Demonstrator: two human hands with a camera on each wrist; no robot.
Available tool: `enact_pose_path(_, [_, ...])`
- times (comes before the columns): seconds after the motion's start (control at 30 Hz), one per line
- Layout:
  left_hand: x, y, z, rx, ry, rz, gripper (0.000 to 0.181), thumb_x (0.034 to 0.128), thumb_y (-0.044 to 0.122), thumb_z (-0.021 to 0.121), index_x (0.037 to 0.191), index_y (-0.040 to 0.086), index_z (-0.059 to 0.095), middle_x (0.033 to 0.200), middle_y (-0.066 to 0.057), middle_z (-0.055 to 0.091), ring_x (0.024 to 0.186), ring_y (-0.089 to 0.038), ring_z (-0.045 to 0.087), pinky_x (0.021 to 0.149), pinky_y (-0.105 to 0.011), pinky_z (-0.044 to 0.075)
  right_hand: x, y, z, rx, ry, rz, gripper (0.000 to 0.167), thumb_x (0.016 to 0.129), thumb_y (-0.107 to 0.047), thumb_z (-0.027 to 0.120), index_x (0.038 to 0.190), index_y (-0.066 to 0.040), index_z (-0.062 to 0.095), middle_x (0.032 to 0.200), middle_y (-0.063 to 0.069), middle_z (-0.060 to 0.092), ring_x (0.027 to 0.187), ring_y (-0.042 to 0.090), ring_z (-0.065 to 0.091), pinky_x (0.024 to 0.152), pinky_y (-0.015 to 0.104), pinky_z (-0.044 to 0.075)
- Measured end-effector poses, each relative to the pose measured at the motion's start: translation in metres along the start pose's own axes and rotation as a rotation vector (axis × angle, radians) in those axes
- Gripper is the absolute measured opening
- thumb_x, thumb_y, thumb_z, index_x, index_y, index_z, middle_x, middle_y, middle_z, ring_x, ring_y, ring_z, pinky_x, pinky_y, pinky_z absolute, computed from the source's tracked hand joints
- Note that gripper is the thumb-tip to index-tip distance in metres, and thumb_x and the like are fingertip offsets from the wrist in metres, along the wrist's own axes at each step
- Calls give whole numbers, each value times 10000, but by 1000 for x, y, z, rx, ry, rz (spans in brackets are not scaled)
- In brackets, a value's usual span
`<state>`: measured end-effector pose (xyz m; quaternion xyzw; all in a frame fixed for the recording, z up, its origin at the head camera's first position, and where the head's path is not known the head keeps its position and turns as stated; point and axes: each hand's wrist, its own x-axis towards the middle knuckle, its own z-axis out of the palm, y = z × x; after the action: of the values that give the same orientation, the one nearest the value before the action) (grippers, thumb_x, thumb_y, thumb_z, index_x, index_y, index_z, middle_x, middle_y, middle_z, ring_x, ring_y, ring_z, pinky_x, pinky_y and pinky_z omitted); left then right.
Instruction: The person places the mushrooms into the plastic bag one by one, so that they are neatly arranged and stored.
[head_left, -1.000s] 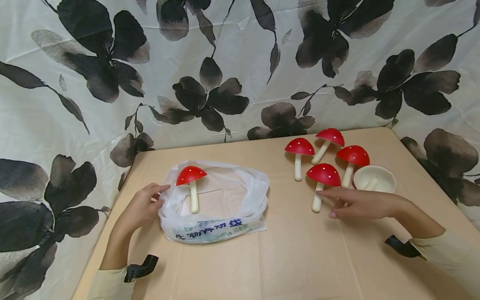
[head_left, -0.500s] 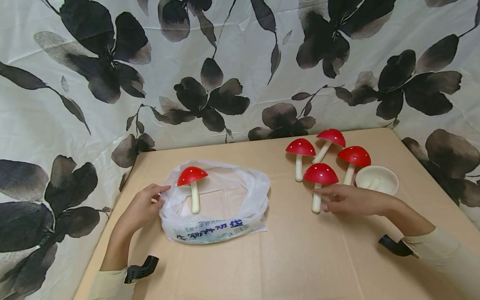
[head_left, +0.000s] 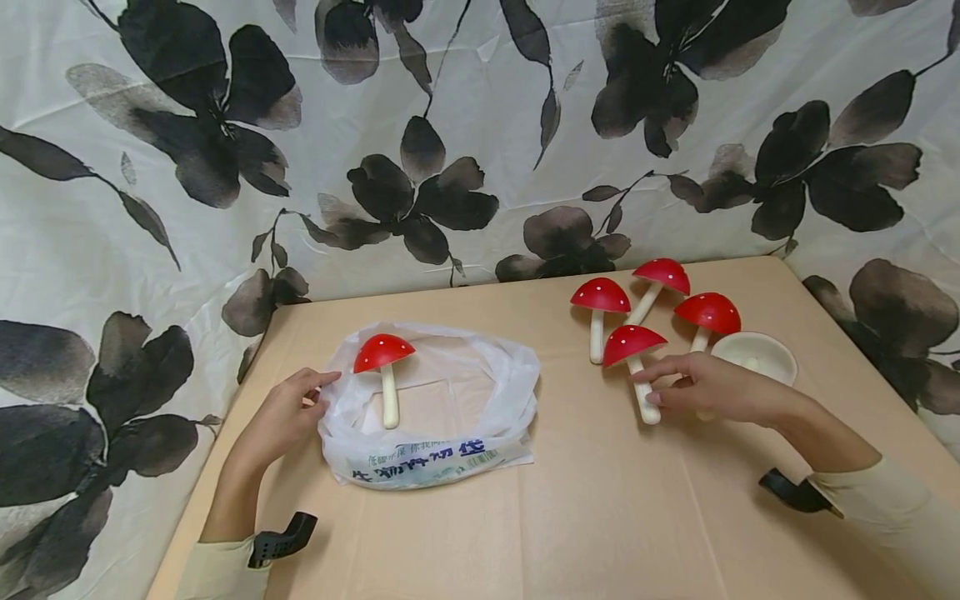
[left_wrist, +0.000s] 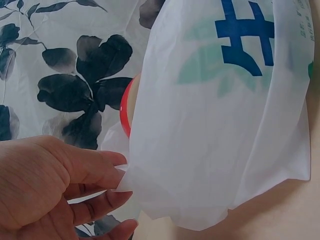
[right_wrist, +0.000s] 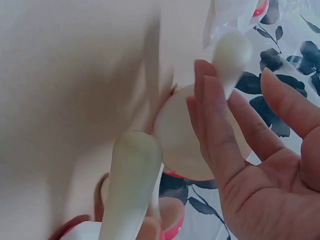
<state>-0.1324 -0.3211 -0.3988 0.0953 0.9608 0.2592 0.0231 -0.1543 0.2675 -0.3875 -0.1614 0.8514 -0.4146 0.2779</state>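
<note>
My left hand [head_left: 285, 417] pinches the left rim of a white plastic bag [head_left: 427, 468] with blue lettering, thumb and finger on the film in the left wrist view. Inside the open bag lies a toy mushroom [head_left: 383, 355] with a red, white-dotted cap. On the right, my right hand [head_left: 723, 387] pinches the pale stem of another toy mushroom [head_left: 632, 342], which tilts with its cap to the left. In the right wrist view that stem [right_wrist: 232, 55] shows between the fingers, and the fingers partly hide the cap's pale underside [right_wrist: 175, 130].
Behind the right hand lie more toy mushrooms: one upper left [head_left: 600, 296], one at the back [head_left: 662, 277] and one to the right [head_left: 708, 313]. Another [head_left: 776, 354] shows its hollow cap, partly hidden by the hand. A floral cloth [head_left: 540, 192] hangs behind the table [head_left: 465, 542].
My right hand has closed on the near mushroom's stem. That mushroom has shifted left and now tilts, its stem end to the right. The left hand and bag have stayed put.
</note>
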Motion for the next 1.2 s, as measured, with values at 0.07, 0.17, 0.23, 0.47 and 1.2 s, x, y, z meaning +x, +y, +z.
enact_pose_path(0.07, [0, 0, 0, 0, -1, -2, 402, 913, -57, 614, 1315, -59, 632, 1049, -142, 628, 936, -287, 599, 794, -400, 576, 1, -2, -1, 2, 14, 2, 471, 945, -322, 708, 1375, -143, 640, 1510, 209, 477, 1372, 458, 405, 846, 369, 580])
enact_pose_path(0.17, [0, 0, 0, -3, -2, -4, 403, 913, -56, 620, 1316, -58, 632, 1050, -141, 629, 936, -285, 600, 796, -400, 578, 3, -4, -3, 29, 28, 22, 468, 934, -311, 725, 1353, -117, 648, 1388, 156, 590, 1247, 369, 519, 845, 395, 584])
enact_pose_path(0.23, [0, 0, 0, -5, -2, -4, 403, 914, -57, 617, 1317, -58, 632, 1052, -142, 630, 938, -286, 599, 803, -412, 578, 5, -6, -4, 52, 32, 32, 477, 931, -303, 731, 1348, -88, 644, 1306, 132, 638, 1154, 317, 577, 849, 400, 587])
enact_pose_path(0.47, [-1, 0, -1, -10, -13, -15, 410, 919, -53, 613, 1329, -54, 625, 1066, -147, 630, 943, -285, 593, 815, -430, 573, 10, -12, -5, 123, 16, 10, 470, 950, -239, 712, 1349, -15, 607, 1230, 154, 626, 1033, 276, 631, 871, 397, 593])
enact_pose_path(1.2, [-2, 2, -1, -11, -7, -25, 414, 920, -53, 609, 1334, -50, 622, 1055, -148, 624, 948, -303, 597, 802, -398, 575, 27, -33, -7, 143, 50, -111, 486, 937, -192, 727, 1376, -39, 587, 1270, 168, 605, 1088, 324, 607, 852, 351, 599])
